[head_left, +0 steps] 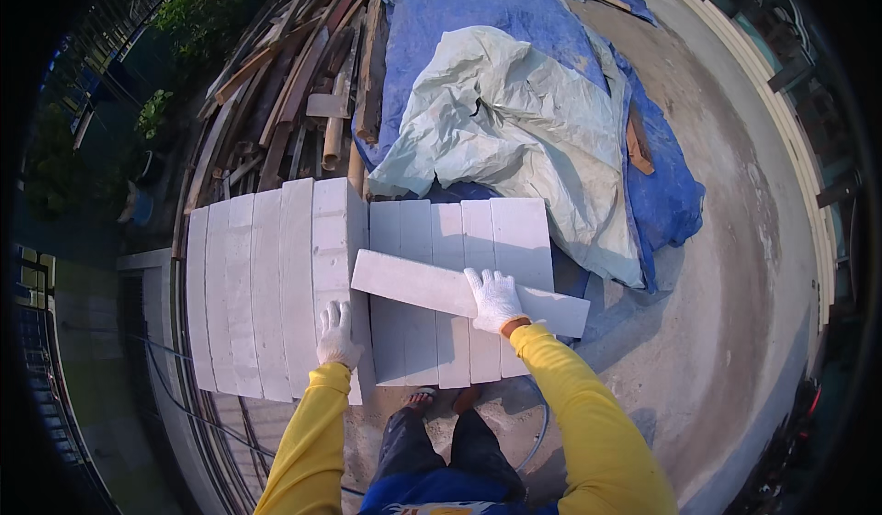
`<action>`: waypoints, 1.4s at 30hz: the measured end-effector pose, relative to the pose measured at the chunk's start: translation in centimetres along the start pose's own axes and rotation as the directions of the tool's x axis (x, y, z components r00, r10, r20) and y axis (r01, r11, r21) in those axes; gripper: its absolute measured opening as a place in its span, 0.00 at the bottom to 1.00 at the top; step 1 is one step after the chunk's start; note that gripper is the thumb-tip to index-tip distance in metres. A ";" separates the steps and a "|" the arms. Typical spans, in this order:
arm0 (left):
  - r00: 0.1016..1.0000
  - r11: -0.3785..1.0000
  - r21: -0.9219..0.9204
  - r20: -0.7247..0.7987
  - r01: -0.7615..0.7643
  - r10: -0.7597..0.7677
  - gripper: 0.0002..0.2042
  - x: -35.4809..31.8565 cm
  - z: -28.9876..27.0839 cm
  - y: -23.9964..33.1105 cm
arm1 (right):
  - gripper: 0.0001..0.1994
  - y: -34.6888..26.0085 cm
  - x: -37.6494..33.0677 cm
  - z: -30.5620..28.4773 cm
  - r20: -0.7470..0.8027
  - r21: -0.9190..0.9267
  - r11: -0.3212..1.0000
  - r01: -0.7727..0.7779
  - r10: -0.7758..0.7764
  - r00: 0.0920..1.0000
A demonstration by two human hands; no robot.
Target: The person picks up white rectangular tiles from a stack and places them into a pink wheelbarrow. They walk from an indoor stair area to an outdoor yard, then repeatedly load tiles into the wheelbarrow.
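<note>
No packages, labels, signs or screens in view — none.

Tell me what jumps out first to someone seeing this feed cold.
Two stacks of white blocks fill the middle, with one loose block lying slantwise across the lower right stack. The right hand, gloved white, rests on that block; the left hand rests on the taller stack's edge. Behind, a blue tarp and a pale sheet cover a heap, with timber piled to its left.

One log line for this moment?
left hand: resting on taller stack of white blocks | right hand: on loose white rectangular block lying across lower stack
</note>
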State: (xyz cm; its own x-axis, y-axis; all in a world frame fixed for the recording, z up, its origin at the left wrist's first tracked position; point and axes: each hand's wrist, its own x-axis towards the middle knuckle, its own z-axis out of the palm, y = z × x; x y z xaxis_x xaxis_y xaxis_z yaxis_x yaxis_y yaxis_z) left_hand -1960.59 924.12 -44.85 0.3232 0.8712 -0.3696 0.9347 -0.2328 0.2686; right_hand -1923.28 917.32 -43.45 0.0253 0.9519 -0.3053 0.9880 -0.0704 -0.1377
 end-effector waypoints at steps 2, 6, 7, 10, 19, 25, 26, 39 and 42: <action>1.000 1.000 0.005 0.000 -0.013 0.013 0.51 0.4 0.3 1.0 | 0.47 -0.7 -4.7 0.6 -0.021 0.074 0.991 -0.111 0.113 0.993; 0.998 0.999 0.009 0.043 -0.045 0.045 0.56 1.4 3.3 -0.5 | 0.46 -5.2 -17.0 1.5 0.036 0.168 0.916 -0.365 0.365 0.930; 0.993 0.999 -0.002 0.107 -0.052 0.052 0.58 1.2 3.6 0.2 | 0.52 -5.4 -20.5 5.1 0.025 0.143 0.893 -0.427 0.428 0.904; 0.991 0.994 0.014 0.085 -0.108 0.107 0.57 3.1 4.8 -4.0 | 0.51 -9.5 -30.3 3.0 0.082 0.275 0.824 -0.495 0.493 0.866; 0.975 0.972 -0.103 0.043 -0.212 0.217 0.43 -0.6 6.8 -4.5 | 0.48 -27.3 -64.4 5.5 0.152 0.416 0.270 -0.868 0.921 0.359; 0.859 0.904 -0.270 0.308 -0.333 0.408 0.41 -14.4 12.9 4.8 | 0.52 -37.8 -82.1 7.5 0.240 0.476 -0.166 -0.864 0.969 -0.054; 0.785 0.867 -0.324 0.384 -0.378 0.486 0.40 -17.4 15.1 6.9 | 0.52 -39.2 -84.7 8.2 0.259 0.482 -0.231 -0.845 0.959 -0.115; -0.352 0.531 -0.733 0.675 -0.425 0.649 0.32 -72.1 28.6 36.9 | 0.52 -50.3 -102.0 21.2 0.273 0.629 -0.437 -0.643 0.899 -0.343; -0.435 0.591 -0.710 0.703 -0.383 0.563 0.31 -76.2 30.3 38.7 | 0.50 -51.4 -103.5 23.2 0.209 0.718 -0.386 -0.579 0.914 -0.349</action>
State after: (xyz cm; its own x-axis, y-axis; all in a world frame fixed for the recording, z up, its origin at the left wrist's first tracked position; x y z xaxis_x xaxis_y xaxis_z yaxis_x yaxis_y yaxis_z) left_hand -1944.57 835.64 -33.29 0.4892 -0.8140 -0.3132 0.3234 -0.1641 0.9319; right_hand -1980.20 815.54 -26.61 0.8618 -0.4588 -0.2163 -0.5051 -0.7382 -0.4471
